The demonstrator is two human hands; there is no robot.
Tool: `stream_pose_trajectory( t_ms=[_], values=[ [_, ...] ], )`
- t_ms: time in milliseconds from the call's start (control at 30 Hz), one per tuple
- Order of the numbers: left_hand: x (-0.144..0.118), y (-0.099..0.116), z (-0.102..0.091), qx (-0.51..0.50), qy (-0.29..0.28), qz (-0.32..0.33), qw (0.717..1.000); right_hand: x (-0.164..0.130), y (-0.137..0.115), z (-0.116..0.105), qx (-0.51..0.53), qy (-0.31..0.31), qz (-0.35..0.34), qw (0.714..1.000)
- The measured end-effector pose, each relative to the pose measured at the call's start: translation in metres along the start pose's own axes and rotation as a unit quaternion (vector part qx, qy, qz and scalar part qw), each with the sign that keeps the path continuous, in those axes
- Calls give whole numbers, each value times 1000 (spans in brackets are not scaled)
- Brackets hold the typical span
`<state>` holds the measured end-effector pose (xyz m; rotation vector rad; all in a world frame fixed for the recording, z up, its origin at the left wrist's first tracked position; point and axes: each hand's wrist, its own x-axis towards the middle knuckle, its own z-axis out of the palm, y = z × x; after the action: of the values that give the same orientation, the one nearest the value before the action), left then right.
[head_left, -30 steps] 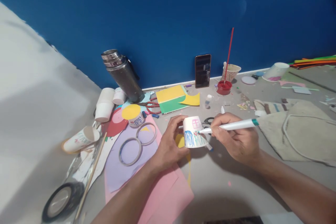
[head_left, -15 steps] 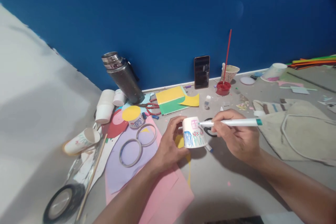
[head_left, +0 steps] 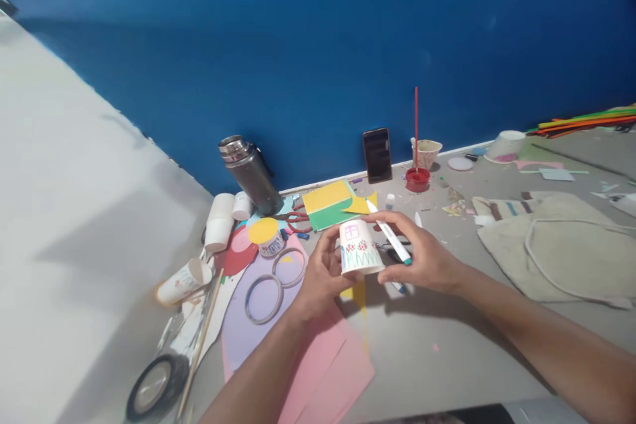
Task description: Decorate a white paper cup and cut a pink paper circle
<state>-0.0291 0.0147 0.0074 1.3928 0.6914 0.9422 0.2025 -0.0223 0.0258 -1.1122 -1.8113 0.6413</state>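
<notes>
I have lifted the tip of my white felt marker with the teal band (head_left: 389, 233) off the small upturned white paper cup with the drawn pink window and flowers (head_left: 358, 247); a moment ago it was drawing on the side wall, and now the marker lies slanted across my right hand (head_left: 422, 256), its tip pointing up and away from the cup. I have also turned the cup, so the blue scribble has rolled round to the left and the window, the red flowers and the green grass face me. I judge that stretch of drawing finished and that I am looking it over.

My left hand (head_left: 320, 275) is clamped on the cup's left side, thumb in front and fingers behind. My right hand is closed on the marker, its fingertips touching the cup's right side and rim, so both hands meet at the cup. Both forearms reach in from below.

The cup is held just above the grey work surface (head_left: 447, 344), over the upper edge of the pink paper sheets (head_left: 328, 364), with two clear tape rings (head_left: 275, 278) left of it.
</notes>
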Motion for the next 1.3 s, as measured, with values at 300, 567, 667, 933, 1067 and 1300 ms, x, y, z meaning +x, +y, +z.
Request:
stream_pose_trajectory(
  t_ms=[300, 567, 667, 933, 1067, 1300],
  values=[
    [3, -2, -11, 13, -52, 40, 998, 0, 2, 2, -118, 44, -104, 986],
    [4, -1, -9, 100, -39, 60, 992, 1, 5, 6, -121, 5, -112, 986],
    [8, -5, -11, 55, -6, 66, 996, 2, 8, 0, -103, 56, -109, 987],
    [11, -3, -15, -32, 19, 44, 998, 2, 26, 5, -84, 94, -81, 989],
    [7, -5, -11, -98, -47, 5, 994, 1, 21, 9, -45, 24, -66, 996],
    [10, -14, -18, -112, -66, -10, 991, 1, 21, 5, -61, 11, -64, 996]
  ],
)
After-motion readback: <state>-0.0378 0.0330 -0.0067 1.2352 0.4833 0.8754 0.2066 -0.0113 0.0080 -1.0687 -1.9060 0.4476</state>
